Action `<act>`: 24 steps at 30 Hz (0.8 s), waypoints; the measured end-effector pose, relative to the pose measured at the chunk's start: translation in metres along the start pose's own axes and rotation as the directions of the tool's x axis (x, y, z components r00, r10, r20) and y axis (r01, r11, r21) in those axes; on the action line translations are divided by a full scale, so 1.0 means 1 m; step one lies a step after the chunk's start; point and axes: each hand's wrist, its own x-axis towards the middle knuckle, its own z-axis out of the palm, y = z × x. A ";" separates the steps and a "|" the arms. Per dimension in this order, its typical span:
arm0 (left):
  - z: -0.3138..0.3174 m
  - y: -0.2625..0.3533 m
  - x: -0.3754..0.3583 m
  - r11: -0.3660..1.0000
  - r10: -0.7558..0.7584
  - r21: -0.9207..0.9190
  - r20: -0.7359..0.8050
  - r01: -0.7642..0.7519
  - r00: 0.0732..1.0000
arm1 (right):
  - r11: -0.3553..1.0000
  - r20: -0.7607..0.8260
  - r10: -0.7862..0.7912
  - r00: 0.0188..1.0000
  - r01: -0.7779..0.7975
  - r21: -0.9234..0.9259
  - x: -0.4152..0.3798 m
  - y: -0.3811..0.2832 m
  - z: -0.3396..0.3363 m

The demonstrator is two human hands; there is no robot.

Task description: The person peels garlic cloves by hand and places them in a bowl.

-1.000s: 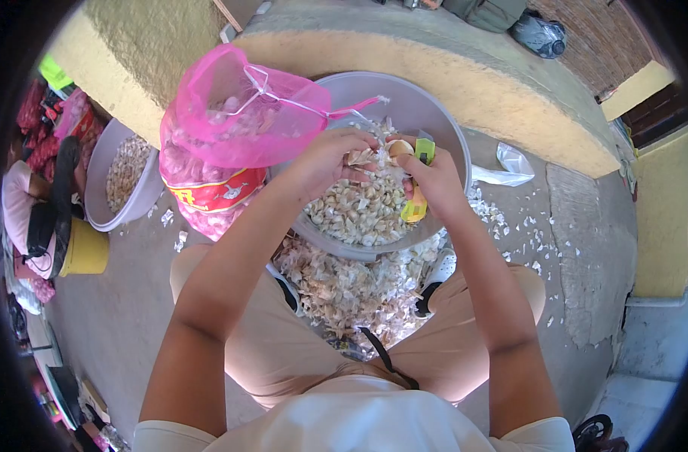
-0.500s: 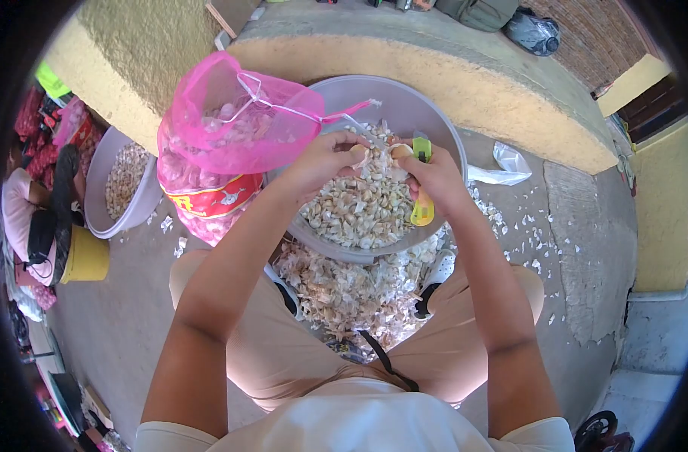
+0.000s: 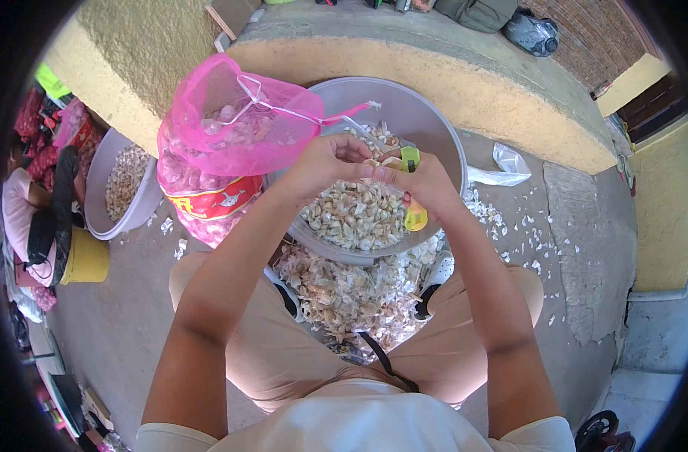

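Over a grey plastic tub (image 3: pixel 442 124), my two hands meet fingertip to fingertip. My left hand (image 3: pixel 325 163) is closed in a pinch on a piece of garlic (image 3: pixel 390 160), largely covered by the fingers. My right hand (image 3: pixel 427 183) grips a yellow-green utility knife (image 3: pixel 415 218) against the palm, its thumb and fingertips pressed to the same garlic. Loose garlic cloves (image 3: pixel 359 215) fill much of the tub below. Left of the tub, a pink mesh sack (image 3: pixel 201 154) of garlic bulbs stands with its string-tied top leaning over the rim.
Garlic skins (image 3: pixel 344 294) are heaped on the floor between my feet. A second tub (image 3: pixel 144 196) with cloves stands at left, near a seated person (image 3: pixel 24 203) and a yellow bucket (image 3: pixel 86 256). A low concrete ledge (image 3: pixel 434 64) curves behind; a plastic bag (image 3: pixel 506 166) lies at right.
My hands have come closer together and the right one has moved slightly left with the knife. The garlic pieces, held apart before, are now between the joined fingertips.
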 end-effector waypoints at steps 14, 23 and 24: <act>-0.003 0.000 -0.009 0.933 -0.115 -0.328 0.112 0.146 0.987 | 0.958 0.147 -0.012 0.989 -0.031 0.286 -0.002 -0.002 0.001; -0.009 -0.013 -0.004 0.813 -0.068 -0.549 0.237 0.192 0.969 | 0.804 0.237 0.000 0.971 -0.141 0.577 -0.003 0.003 0.003; -0.009 -0.014 -0.004 0.798 -0.061 -0.571 0.240 0.192 0.969 | 0.780 0.240 -0.004 0.971 -0.147 0.608 -0.003 0.003 0.005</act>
